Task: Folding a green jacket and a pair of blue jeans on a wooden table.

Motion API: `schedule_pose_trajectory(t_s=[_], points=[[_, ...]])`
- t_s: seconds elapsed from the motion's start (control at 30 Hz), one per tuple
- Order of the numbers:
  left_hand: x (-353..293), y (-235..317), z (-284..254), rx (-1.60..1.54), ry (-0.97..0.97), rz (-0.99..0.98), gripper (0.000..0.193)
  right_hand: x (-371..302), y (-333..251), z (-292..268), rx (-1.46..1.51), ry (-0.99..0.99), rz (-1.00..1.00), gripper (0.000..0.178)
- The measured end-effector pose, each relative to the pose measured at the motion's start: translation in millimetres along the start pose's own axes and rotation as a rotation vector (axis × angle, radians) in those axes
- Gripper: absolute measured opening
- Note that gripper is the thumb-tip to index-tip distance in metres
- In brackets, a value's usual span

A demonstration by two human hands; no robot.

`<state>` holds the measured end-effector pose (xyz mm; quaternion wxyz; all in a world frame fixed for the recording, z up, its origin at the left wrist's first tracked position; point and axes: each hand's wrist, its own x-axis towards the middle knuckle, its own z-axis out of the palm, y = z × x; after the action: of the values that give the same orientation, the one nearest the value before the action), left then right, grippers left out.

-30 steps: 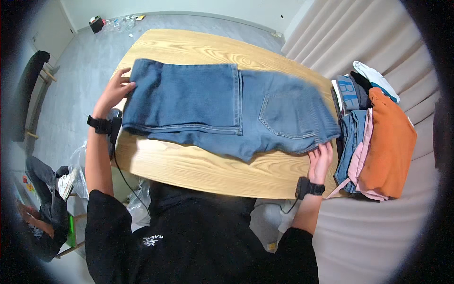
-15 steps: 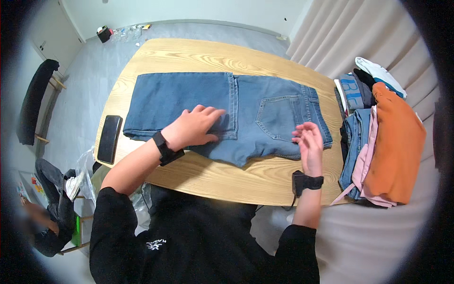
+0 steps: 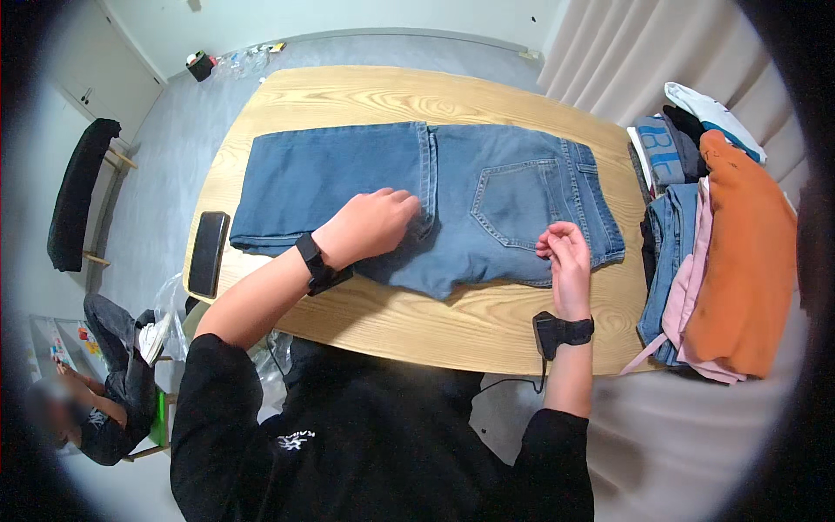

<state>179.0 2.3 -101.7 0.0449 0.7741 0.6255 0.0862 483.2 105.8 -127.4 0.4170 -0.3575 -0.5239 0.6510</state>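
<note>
A pair of blue jeans [image 3: 504,143] lies folded on the wooden table, its legs doubled back toward the waist, one back pocket facing up. My left hand [image 3: 374,222] is closed on the edge of the folded-over leg near the hem, which is bunched and slightly raised there; its fingertips are partly hidden. Over the lower right part of the jeans, beside the back pocket, is my right hand [image 3: 564,252], fingers loosely bent and slightly apart. Nothing shows in it, and whether it touches the denim I cannot tell. Both wrists wear black straps with small devices.
A black phone [image 3: 209,254] lies at the left edge of the wooden table [image 3: 365,96]. Stacked clothes, including an orange garment [image 3: 744,261], stand at the right edge. Someone sits at the lower left [image 3: 117,391]. A black-covered bench [image 3: 83,196] is at the far left.
My left hand has gone from lying spread on the folded leg to gripping its edge, which has shifted and creased. My right hand stays near the pocket, its fingers drawn closer together.
</note>
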Motion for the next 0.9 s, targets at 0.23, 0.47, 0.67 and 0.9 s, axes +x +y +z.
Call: schedule_pose_trajectory(t_s=[0.23,0.47,0.67,0.9], points=[[-4.3,0.5,-5.3,-0.218,0.146,0.035,0.019,0.8,2.7,-3.2,-0.013,-0.036,-0.016,0.01],[-8.8,-0.8,-17.9,-0.283,0.143,0.07,0.018,2.7,3.8,-5.9,-0.005,-0.028,-0.01,0.01],[-7.0,-2.8,-33.6,-0.563,0.064,0.038,0.011,3.7,4.3,-7.8,0.0,-0.038,-0.001,0.01],[-5.7,-2.5,-16.5,-0.399,0.098,0.047,0.013,2.9,3.2,-7.4,0.011,-0.046,-0.007,0.01]])
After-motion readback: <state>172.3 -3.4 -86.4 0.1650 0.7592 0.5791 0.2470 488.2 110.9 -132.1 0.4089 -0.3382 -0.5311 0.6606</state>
